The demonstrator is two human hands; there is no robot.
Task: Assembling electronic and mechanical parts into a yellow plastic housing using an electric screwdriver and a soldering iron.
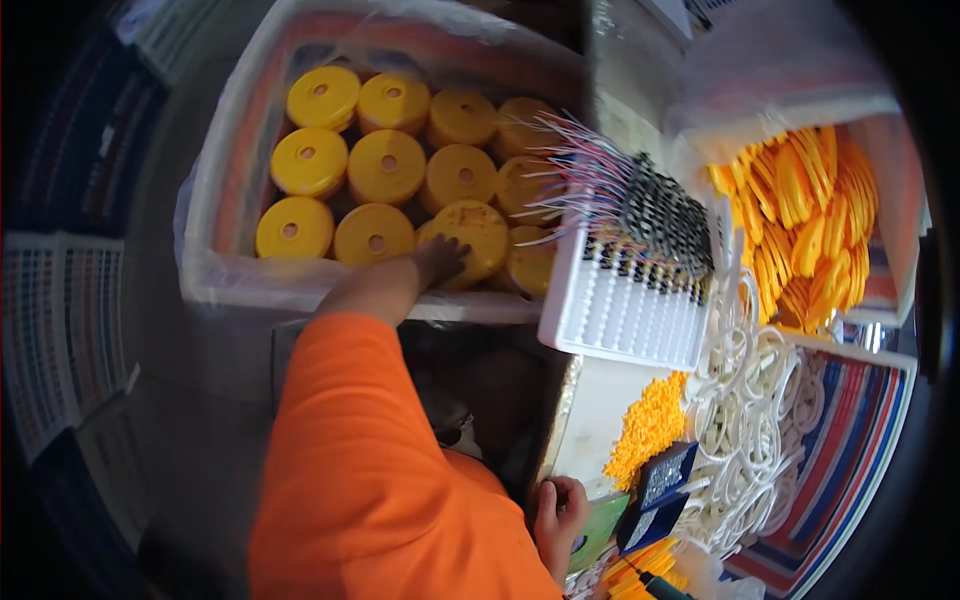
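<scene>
My left hand (440,262) reaches into a lined bin and grips the near left rim of a yellow round plastic housing (474,236). This housing sits tilted above the others, with cut-outs showing on its face. Around it stand rows of similar yellow housings (387,166), most with a small hole in the middle. At the table's near edge, my right hand (562,518) is closed, its fingers curled beside a green mat (598,535); whether it holds anything is hidden.
The bin's pale rim (225,190) has plastic film over it. A white tray (625,335) carries wired black parts (665,215). Nearby lie small orange pieces (648,425), white looped parts (740,420), a blue box (665,475) of screws and a driver (660,585). Orange curved parts (800,215) fill another bin.
</scene>
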